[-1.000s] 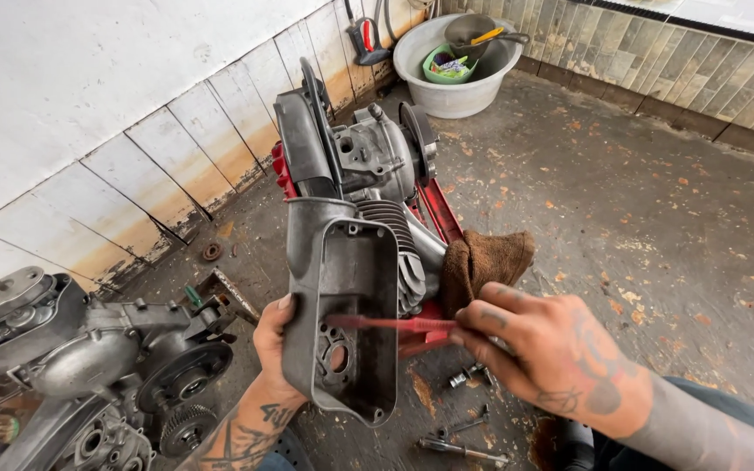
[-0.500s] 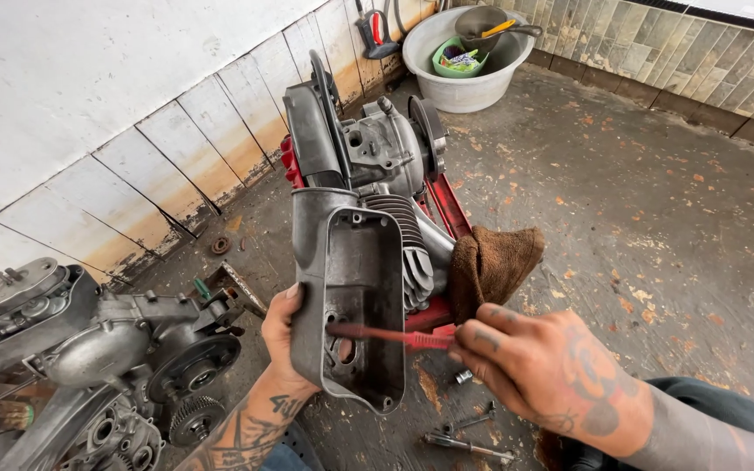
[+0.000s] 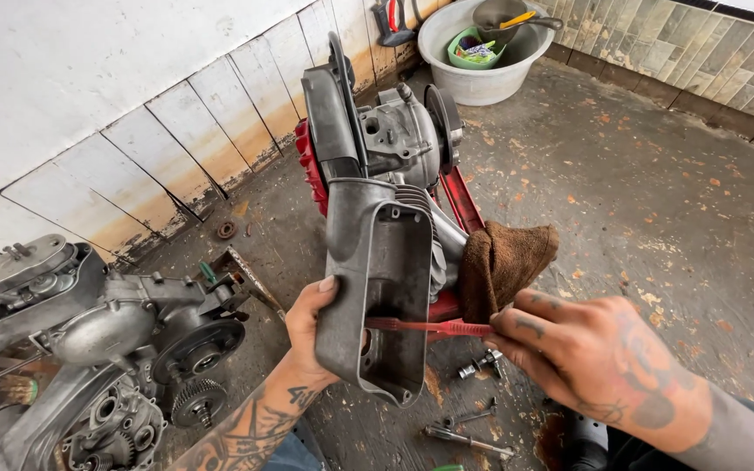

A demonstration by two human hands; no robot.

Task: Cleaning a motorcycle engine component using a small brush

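My left hand [image 3: 305, 324] grips the left edge of a grey metal engine cover [image 3: 375, 288], holding it upright over the engine. My right hand [image 3: 599, 362] holds a thin red tool [image 3: 429, 327], like a toothbrush, whose tip reaches into the cover's hollow inside. A brown rag [image 3: 503, 262] hangs just above my right hand, draped over the engine. Behind the cover stands the grey engine block [image 3: 403, 135] on a red stand [image 3: 311, 170].
A second, partly stripped engine with gears [image 3: 106, 349] lies at the left. Loose bolts and a socket [image 3: 473, 366] and a wrench [image 3: 469, 440] lie on the stained concrete floor. A white basin [image 3: 477, 52] with tools stands by the tiled wall [image 3: 176, 113].
The view has shifted slightly. My right hand and the red tool have stayed inside the cover with small movement; my left hand keeps its grip.
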